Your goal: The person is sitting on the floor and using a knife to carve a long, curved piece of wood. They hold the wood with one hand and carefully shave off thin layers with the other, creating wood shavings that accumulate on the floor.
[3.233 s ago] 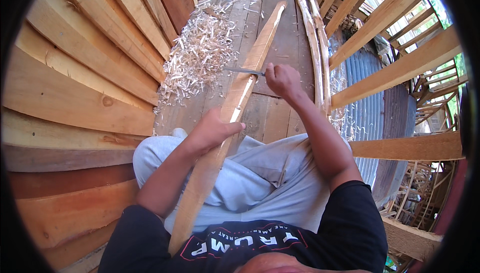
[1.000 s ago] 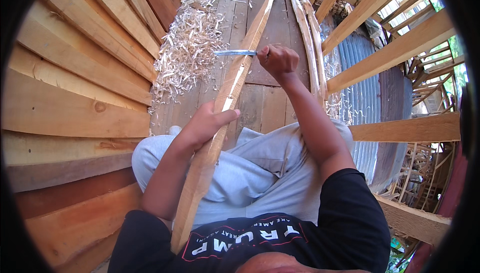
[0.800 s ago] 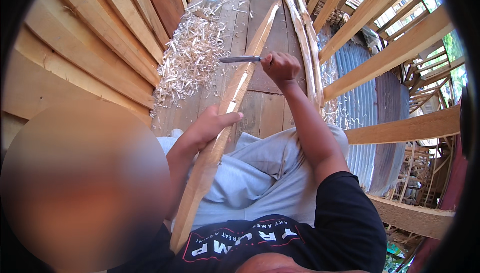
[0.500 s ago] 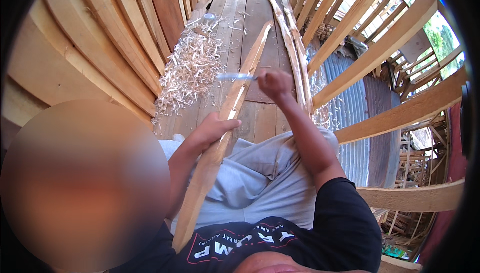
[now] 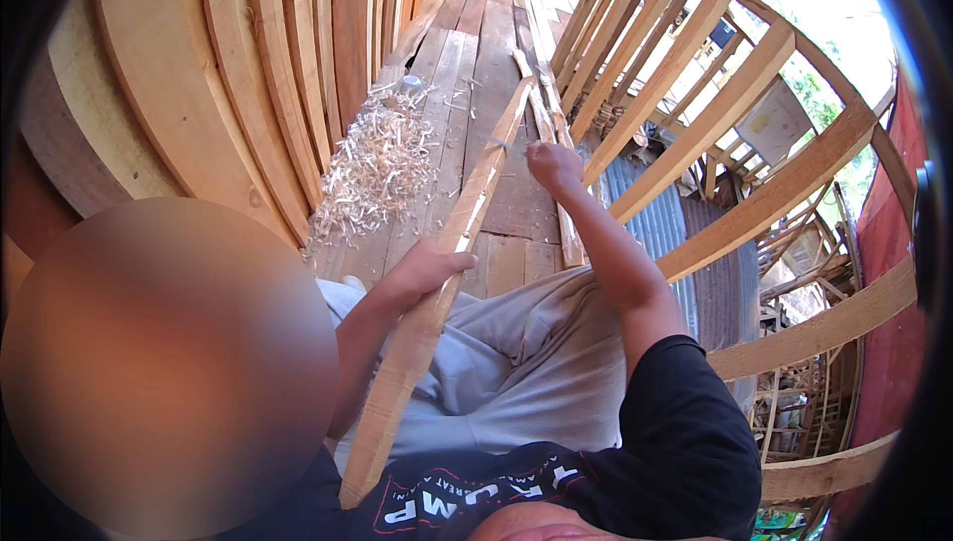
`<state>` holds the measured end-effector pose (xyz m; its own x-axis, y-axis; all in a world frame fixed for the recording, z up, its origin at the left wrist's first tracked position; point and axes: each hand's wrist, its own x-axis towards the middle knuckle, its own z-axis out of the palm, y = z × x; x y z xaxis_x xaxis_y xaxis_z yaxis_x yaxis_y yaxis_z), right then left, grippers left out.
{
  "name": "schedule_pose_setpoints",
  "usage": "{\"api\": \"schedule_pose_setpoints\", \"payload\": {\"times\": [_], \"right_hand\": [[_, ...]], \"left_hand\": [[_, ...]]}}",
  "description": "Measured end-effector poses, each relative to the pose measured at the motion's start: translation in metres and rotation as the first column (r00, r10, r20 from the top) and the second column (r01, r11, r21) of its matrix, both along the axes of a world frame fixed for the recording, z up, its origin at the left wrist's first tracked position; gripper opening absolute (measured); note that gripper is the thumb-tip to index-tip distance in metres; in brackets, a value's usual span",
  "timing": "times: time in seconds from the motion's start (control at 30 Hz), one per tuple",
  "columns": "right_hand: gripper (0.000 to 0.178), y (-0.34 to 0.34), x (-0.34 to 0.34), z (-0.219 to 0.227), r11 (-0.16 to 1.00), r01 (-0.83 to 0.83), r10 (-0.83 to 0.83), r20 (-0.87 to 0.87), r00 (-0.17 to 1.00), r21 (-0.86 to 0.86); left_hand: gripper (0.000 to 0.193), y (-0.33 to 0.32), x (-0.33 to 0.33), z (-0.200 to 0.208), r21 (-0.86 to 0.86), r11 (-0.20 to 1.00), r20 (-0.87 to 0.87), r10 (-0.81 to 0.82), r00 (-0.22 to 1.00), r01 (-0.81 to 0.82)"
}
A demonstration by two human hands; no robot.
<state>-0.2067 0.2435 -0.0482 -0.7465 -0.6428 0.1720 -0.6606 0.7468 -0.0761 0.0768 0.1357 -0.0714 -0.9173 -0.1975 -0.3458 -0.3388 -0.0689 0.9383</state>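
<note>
A long wooden piece (image 5: 468, 215) slants from my chest away over my lap, its far end narrow and pale where bark or surface is shaved off. My left hand (image 5: 429, 269) is wrapped round its middle, thumb across the top. Farther along, my right hand (image 5: 555, 166) is closed on a knife (image 5: 503, 147), just right of the wood. The thin blade reaches across to the piece's upper part; the handle is hidden in my fist. Pale curled wood shavings (image 5: 375, 166) lie heaped left of the piece.
Upright boards (image 5: 273, 55) wall the left side. Slatted wooden railing (image 5: 685, 79) runs along the right, with corrugated metal sheet (image 5: 640, 218) below it. Two peeled poles (image 5: 544, 114) lie on the plank floor (image 5: 508, 184). A small cup-like object (image 5: 411, 84) stands by the shavings.
The knife has gone from reaching left across the wood to lying more to the right, farther up the piece. My left hand keeps its hold. The view has tilted up.
</note>
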Motion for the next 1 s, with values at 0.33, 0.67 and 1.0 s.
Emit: {"api": "schedule_pose_setpoints", "payload": {"times": [0.33,0.67,1.0], "right_hand": [[0.054,-0.008,0.027,-0.068,0.971,-0.231,0.229,-0.043,0.972,-0.051],[0.05,-0.017,0.003,-0.087,0.96,-0.16,0.138,-0.11,0.984,-0.231],[0.043,-0.023,-0.05,-0.13,0.899,-0.32,0.152,-0.473,0.868,-0.299]], "left_hand": [[0.044,0.001,-0.032,-0.059,-0.046,0.995,-0.043,0.088,0.995,-0.09],[0.044,-0.003,-0.03,-0.028,0.033,0.991,0.078,0.126,0.989,-0.129],[0.041,-0.008,-0.038,-0.034,0.132,0.984,0.127,0.106,0.986,-0.123]]}}
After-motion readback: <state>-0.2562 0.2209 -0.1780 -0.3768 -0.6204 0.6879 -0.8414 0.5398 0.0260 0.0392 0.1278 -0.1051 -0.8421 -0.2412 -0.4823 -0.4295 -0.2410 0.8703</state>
